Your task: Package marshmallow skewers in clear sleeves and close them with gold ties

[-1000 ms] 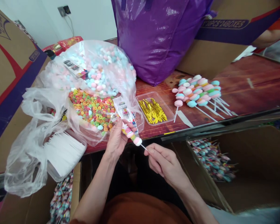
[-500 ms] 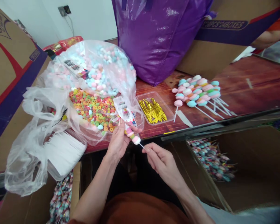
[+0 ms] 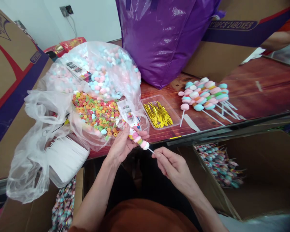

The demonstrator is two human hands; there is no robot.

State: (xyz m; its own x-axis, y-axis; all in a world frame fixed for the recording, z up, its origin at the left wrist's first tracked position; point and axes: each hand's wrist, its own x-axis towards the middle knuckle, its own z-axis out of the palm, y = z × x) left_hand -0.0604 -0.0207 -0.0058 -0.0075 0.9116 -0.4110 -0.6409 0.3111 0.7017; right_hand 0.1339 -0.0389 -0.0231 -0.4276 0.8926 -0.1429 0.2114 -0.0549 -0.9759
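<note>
A candy skewer of pink, white, yellow and green sweets on a white stick slants between my two hands, just off the table's front edge. My left hand closes round its upper end, thumb on top and fingers stretched out beneath. A bit of printed wrapper seems to be at that end, but I cannot tell whether it covers the sweets. Thumb and fingertips of my right hand pinch the bare stick. Just beyond lie a clear bag of ring sweets and printed wrappers.
Gold twist ties fill a plastic tray; finished skewers lie to its right. White sticks sit in a tub at left. Marshmallows, a purple bag and cardboard boxes surround me. Another person's arm shows far right.
My right hand and the skewer have shifted slightly to the right. The left hand's fingers are stretched out a little more under the sweets.
</note>
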